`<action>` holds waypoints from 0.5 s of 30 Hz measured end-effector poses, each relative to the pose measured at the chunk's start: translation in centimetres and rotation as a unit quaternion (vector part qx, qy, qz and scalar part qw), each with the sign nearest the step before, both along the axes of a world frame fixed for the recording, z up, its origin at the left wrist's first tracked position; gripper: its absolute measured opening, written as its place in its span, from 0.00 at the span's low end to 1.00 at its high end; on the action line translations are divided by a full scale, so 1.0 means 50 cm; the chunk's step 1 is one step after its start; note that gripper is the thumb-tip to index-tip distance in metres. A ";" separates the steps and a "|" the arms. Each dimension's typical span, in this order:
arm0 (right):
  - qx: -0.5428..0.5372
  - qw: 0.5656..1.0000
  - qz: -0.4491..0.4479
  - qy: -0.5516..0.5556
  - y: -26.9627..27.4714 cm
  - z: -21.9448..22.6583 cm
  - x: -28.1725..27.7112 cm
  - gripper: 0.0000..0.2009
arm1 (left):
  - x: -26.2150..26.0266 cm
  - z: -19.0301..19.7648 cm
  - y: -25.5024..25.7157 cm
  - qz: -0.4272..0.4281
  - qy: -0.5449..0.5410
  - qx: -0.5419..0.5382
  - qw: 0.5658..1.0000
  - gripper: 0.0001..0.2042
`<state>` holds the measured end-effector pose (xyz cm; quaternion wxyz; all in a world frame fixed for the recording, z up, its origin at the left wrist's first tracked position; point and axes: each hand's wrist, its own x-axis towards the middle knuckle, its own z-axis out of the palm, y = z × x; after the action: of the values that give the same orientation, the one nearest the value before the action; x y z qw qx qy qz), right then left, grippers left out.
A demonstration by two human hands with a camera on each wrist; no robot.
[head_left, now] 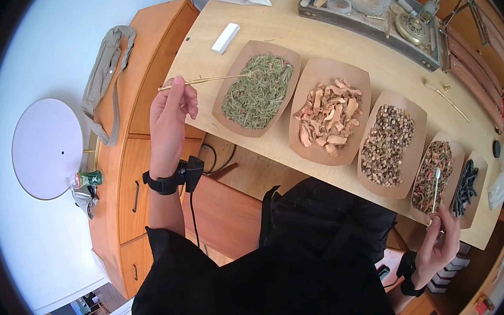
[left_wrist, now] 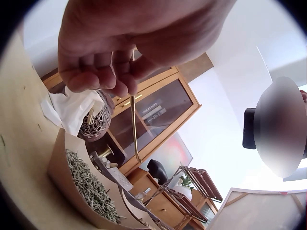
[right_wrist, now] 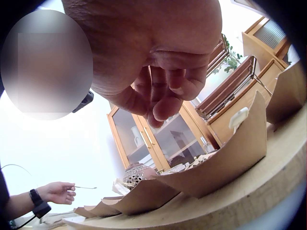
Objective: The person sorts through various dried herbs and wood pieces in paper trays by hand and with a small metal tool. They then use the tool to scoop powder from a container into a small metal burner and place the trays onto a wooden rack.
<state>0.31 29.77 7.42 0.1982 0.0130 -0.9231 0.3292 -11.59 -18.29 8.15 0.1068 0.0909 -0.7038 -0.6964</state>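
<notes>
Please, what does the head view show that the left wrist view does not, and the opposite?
Only the head view shows the white stick beside the right hand, the black pieces in the end tray, and the green can.

Only the left wrist view shows the glass-door cabinet and the plant.

Both show the left hand holding the gold stick, the green herbs, and the folding rack.

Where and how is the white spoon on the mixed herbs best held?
Likely best: pinch the white spoon by the near end of its stem, coming from the near side, since the slim stem points that way and the far end lies over the mixed dried herbs.
</notes>
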 end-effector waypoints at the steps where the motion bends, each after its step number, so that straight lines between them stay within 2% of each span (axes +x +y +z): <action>1: 0.000 1.000 0.000 0.000 0.000 0.000 0.000 0.14 | 0.000 -0.001 0.000 0.003 -0.001 0.001 1.000 0.15; 10: 0.008 1.000 -0.002 0.001 -0.003 0.001 0.001 0.14 | 0.005 -0.011 -0.014 -0.030 0.002 -0.041 0.999 0.14; 15: 0.006 1.000 -0.001 0.000 -0.008 0.003 0.002 0.14 | 0.004 -0.013 -0.006 -0.012 -0.004 -0.034 0.999 0.15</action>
<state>0.41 29.39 7.59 0.1990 0.0128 -0.9249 0.3238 -11.37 -18.58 7.50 0.0984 0.0815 -0.7287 -0.6728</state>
